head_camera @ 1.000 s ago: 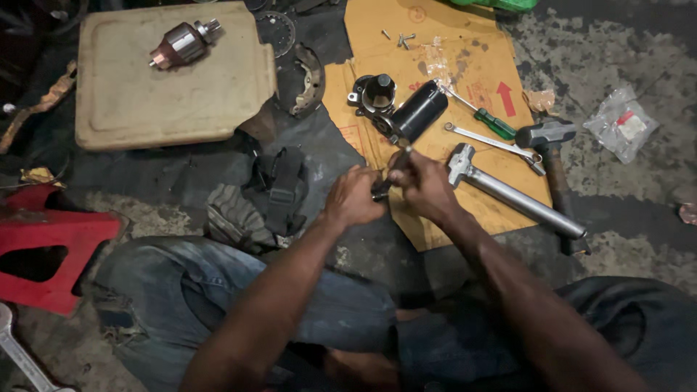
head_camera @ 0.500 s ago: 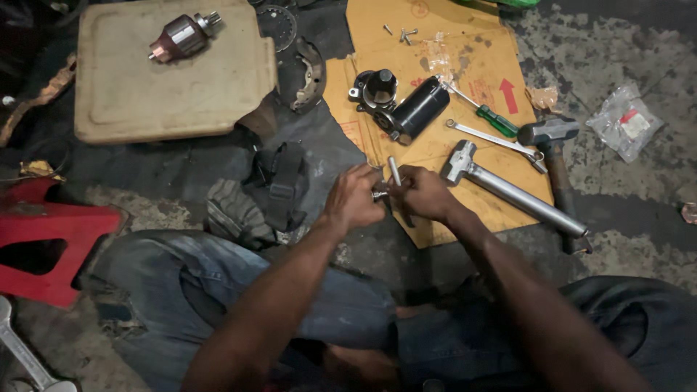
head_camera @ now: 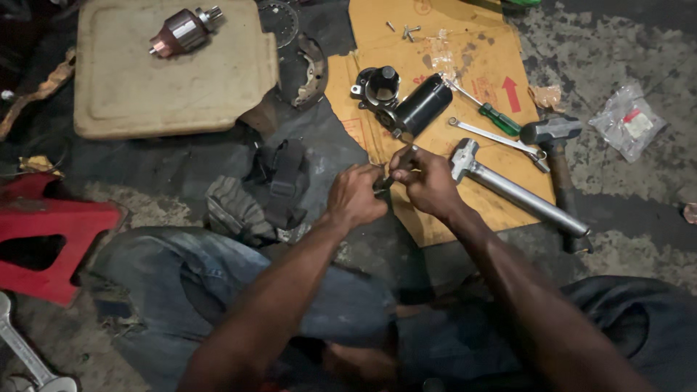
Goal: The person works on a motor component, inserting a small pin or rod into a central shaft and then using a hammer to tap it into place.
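Observation:
My left hand point(head_camera: 354, 196) and my right hand point(head_camera: 426, 181) meet over the edge of an orange cardboard sheet point(head_camera: 465, 51). Together they grip a small dark metal part point(head_camera: 388, 178) with a thin rod sticking up between the fingers. Just beyond the hands a black motor housing point(head_camera: 421, 107) lies on the cardboard beside a round metal end cap point(head_camera: 379, 86). A copper-coloured armature point(head_camera: 181, 30) rests on a beige board point(head_camera: 167, 80) at the far left.
On the cardboard lie a green-handled screwdriver point(head_camera: 488, 110), a spanner point(head_camera: 497, 138) and a silver ratchet handle point(head_camera: 519, 192). A hammer point(head_camera: 553, 145) and a plastic bag point(head_camera: 628, 120) lie right. A red stool point(head_camera: 51, 232) stands left, dark rags point(head_camera: 268, 189) near my knee.
My hands have shifted slightly on the small part, turning it between the fingers; its thin rod shows at a different angle. The view has drifted a little.

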